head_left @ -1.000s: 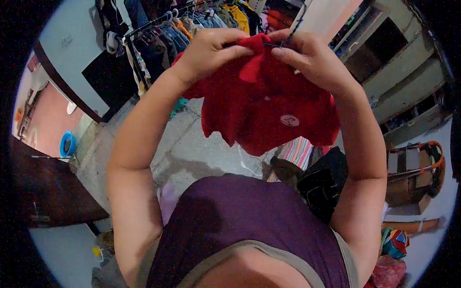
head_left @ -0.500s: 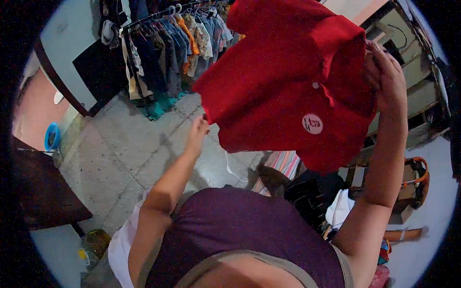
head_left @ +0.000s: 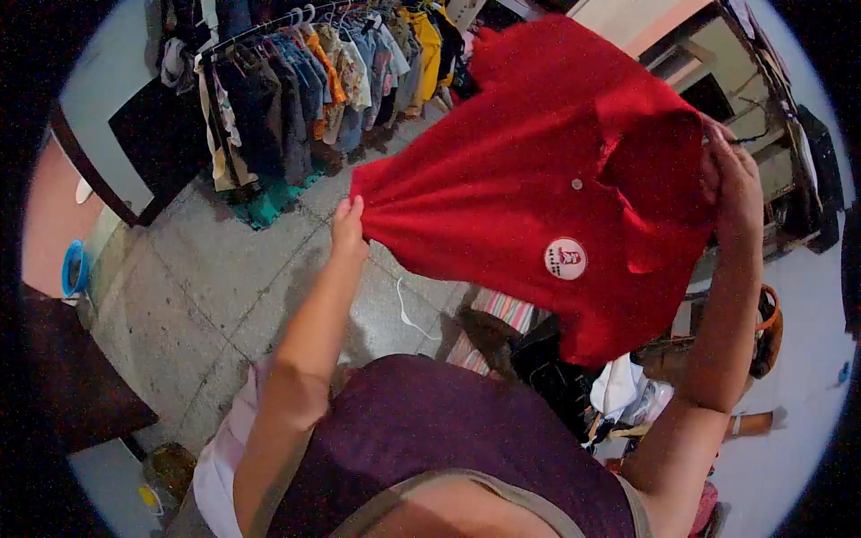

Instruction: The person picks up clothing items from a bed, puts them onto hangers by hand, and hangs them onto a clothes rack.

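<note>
A red polo shirt (head_left: 502, 179) with a collar, a button and a round white badge hangs stretched between my two hands in the head view. My left hand (head_left: 350, 224) pinches the shirt's bottom hem at its left end, pulling folds across the cloth. At the upper right, my right hand (head_left: 731, 170) is closed on the shirt by the collar; the fingers are partly behind the fabric. The shirt is held sideways, with its collar to the right.
A rack of hanging clothes (head_left: 305, 81) stands at the back left above the tiled floor (head_left: 233, 287). A blue basin (head_left: 74, 267) is at far left. Striped cloth (head_left: 507, 309) and dark clothes (head_left: 547, 368) lie below the shirt. Shelving (head_left: 762, 108) stands at right.
My left hand has closed on the hem and drawn it left, so the shirt is now taut. My right hand has moved slightly lower with the collar, and the view has turned right.
</note>
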Demonstrator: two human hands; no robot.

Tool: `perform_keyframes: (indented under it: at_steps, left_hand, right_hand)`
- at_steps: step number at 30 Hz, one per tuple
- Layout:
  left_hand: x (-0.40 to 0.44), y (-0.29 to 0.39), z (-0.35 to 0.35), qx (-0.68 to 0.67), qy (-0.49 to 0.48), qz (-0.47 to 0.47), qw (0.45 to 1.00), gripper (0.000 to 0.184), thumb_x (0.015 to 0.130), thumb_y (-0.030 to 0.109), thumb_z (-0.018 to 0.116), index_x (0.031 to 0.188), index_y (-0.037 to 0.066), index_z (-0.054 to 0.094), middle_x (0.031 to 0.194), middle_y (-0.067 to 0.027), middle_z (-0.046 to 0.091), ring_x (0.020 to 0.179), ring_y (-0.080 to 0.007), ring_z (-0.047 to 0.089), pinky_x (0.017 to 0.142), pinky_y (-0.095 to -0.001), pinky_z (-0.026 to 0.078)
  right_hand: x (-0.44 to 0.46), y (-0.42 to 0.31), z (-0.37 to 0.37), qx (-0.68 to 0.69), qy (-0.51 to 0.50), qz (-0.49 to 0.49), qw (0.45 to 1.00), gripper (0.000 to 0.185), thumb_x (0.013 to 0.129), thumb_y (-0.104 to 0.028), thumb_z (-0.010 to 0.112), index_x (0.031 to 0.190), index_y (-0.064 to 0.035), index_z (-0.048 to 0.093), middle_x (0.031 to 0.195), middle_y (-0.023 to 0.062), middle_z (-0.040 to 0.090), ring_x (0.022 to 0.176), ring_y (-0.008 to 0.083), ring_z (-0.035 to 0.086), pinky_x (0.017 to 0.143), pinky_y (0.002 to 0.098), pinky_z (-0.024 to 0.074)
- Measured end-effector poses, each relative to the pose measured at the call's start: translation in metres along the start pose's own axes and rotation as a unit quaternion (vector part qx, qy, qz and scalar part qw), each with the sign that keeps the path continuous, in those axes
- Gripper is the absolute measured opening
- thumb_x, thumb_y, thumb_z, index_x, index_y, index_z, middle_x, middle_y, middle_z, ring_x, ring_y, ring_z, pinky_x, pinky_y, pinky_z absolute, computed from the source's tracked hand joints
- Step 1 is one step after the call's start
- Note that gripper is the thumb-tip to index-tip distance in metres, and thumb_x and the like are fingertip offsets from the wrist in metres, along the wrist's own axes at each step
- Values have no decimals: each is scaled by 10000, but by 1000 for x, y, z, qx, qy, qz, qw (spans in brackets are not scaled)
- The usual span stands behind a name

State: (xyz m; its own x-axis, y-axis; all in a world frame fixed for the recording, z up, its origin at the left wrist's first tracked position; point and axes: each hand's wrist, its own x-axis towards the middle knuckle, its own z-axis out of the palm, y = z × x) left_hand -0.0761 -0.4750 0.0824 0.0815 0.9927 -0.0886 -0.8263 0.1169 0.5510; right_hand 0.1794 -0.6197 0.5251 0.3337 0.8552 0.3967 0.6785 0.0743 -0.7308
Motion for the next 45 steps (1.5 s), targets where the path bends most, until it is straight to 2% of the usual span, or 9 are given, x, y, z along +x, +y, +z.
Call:
perform_keyframes:
  at_steps: [6, 10, 17, 23, 29, 35, 38, 41, 45]
  left_hand:
    - [-9, -9, 16, -119, -80, -168, 975, 323, 877, 194, 542, 1145, 22, 486, 1097, -98, 573, 1013, -217, 551, 891, -354, 437]
    - [-16, -31, 18, -187, -163, -239, 939, 367, 856, 155, 562, 1186, 33, 461, 1158, -103, 541, 1056, -218, 528, 931, -372, 409]
    - [-49, -38, 64, -81, -148, -327, 930, 429, 831, 81, 554, 1241, 80, 425, 1202, -97, 515, 1086, -246, 511, 920, -396, 422]
    - [-39, -61, 65, -88, -99, -228, 965, 408, 845, 170, 567, 1223, 75, 446, 1198, -103, 520, 1086, -267, 510, 931, -417, 410]
    - [-36, -48, 46, -198, -98, -273, 936, 398, 906, 325, 431, 1198, 58, 461, 1212, -129, 511, 1083, -281, 512, 959, -419, 381]
    - [-68, -51, 34, -258, -46, -334, 905, 370, 884, 245, 394, 1182, 42, 478, 1197, -138, 523, 1085, -289, 508, 961, -421, 377]
    - [-78, -53, 29, -197, 18, -354, 914, 369, 864, 228, 424, 1175, 38, 484, 1173, -125, 537, 1074, -278, 512, 960, -412, 378]
    - [-80, -49, 23, -180, -64, -311, 931, 372, 849, 231, 459, 1167, 40, 488, 1159, -109, 544, 1066, -260, 515, 957, -405, 378]
    - [-76, -36, 23, -81, -25, -294, 952, 430, 851, 230, 496, 1236, 47, 436, 1234, -100, 495, 1141, -246, 461, 964, -380, 362]
  right_hand:
    - [0, -9, 11, 26, 83, 12, 996, 296, 919, -237, 454, 1107, -42, 574, 573, -69, 333, 504, 46, 311, 442, 205, 237]
    - [11, -6, -9, -240, 61, -228, 942, 303, 917, -238, 453, 1110, -37, 571, 574, -70, 326, 521, 54, 313, 458, 208, 238]
    - [5, -37, -15, -95, 94, -117, 984, 331, 921, -245, 441, 1155, -36, 548, 589, -75, 328, 504, 32, 298, 456, 193, 225]
    - [-2, -42, -18, -143, 61, -142, 977, 317, 920, -241, 438, 1136, -46, 564, 588, -78, 321, 503, 19, 285, 456, 182, 213]
    - [8, -27, -21, -103, 18, -162, 981, 292, 910, -223, 461, 1102, -35, 577, 572, -80, 332, 481, 23, 284, 439, 187, 210]
    - [11, -33, -8, -63, 16, -131, 989, 267, 905, -206, 469, 1070, -27, 579, 556, -83, 324, 456, 28, 274, 419, 194, 200]
    - [7, -34, 3, -144, 22, -188, 971, 280, 908, -208, 462, 1088, -22, 571, 556, -83, 325, 457, 27, 274, 420, 196, 204]
    - [-3, -42, 5, -230, 35, -233, 944, 298, 909, -206, 458, 1116, -18, 562, 552, -83, 328, 459, 24, 277, 424, 192, 213]
    - [-7, -49, 4, -143, 17, -227, 963, 296, 907, -169, 452, 1140, -24, 561, 594, -63, 384, 475, 30, 306, 438, 178, 242]
